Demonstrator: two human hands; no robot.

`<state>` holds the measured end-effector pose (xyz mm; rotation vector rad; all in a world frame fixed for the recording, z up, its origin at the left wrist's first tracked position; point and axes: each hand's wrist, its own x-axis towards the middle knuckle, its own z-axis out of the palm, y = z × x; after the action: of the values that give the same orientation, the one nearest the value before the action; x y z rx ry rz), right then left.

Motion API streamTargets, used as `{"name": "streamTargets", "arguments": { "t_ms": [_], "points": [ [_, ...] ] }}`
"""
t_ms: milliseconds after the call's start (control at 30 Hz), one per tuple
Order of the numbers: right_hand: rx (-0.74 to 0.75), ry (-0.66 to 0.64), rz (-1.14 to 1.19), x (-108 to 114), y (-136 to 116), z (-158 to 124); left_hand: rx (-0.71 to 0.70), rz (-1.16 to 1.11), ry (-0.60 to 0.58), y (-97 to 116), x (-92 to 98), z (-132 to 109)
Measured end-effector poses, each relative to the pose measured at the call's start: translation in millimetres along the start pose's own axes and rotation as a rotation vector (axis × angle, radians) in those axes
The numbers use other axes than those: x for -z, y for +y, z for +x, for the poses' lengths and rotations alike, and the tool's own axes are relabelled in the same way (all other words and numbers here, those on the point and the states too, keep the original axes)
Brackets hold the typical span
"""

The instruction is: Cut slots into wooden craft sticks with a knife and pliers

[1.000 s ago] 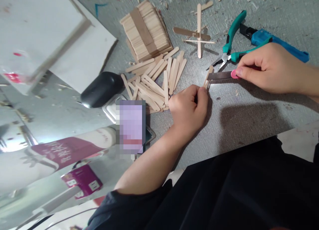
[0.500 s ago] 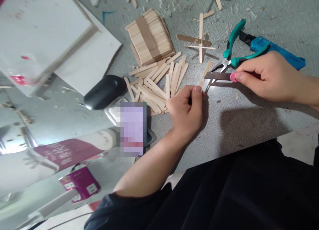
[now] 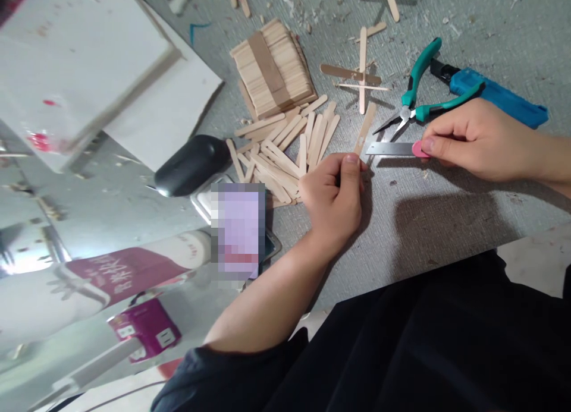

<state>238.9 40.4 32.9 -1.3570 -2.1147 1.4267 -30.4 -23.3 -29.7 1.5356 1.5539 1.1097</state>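
My left hand (image 3: 334, 189) is closed, pinching the lower end of a wooden craft stick (image 3: 366, 122) between thumb and fingers. A pale, scraped-looking patch shows on the stick just above the fingertips. My right hand (image 3: 473, 140) grips a pink-handled craft knife (image 3: 395, 148), its long flat metal blade pointing left. The blade's tip is beside the stick, with a small gap between them. Most of the handle is hidden in my fist. Pliers (image 3: 405, 112) with green handles lie spread just beyond the blade. Craft sticks form a crossed assembly (image 3: 363, 70) past the held stick.
A loose pile of craft sticks (image 3: 285, 153) lies left of the held one, below a banded bundle (image 3: 267, 67). A blue cutter (image 3: 497, 94) rests behind my right hand. A black mouse-shaped object (image 3: 191, 165), a blurred-out phone (image 3: 238, 230) and white boards (image 3: 80, 61) are further left.
The knife's blade has moved slightly down and away from the stick, and its face has turned from dark to bright. More of the stick shows. Both hands keep their grip.
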Motion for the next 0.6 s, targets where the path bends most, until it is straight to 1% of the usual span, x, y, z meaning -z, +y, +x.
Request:
{"name": "streamTargets", "arguments": {
  "t_ms": [67, 200, 367, 500, 600],
  "points": [
    [0.011, 0.024, 0.004, 0.3, -0.1, 0.0, 0.003, -0.017, -0.001, 0.3, 0.2, 0.3],
    [0.071, 0.14, -0.059, -1.3, 0.9, 0.3, -0.001, -0.014, -0.012, 0.2, 1.1, 0.2],
    [0.094, 0.178, -0.129, -6.2, 4.9, -2.1, -0.005, -0.023, -0.026, -0.1, 0.5, -0.3],
    [0.099, 0.226, -0.215, -7.7, 5.2, -5.9, -0.017, -0.004, -0.005, -0.7, -0.4, -0.8],
    [0.087, 0.239, -0.302, -7.1, 3.1, -8.2, -0.045, 0.047, 0.015, -1.5, -0.6, -1.6]
  ]
}}
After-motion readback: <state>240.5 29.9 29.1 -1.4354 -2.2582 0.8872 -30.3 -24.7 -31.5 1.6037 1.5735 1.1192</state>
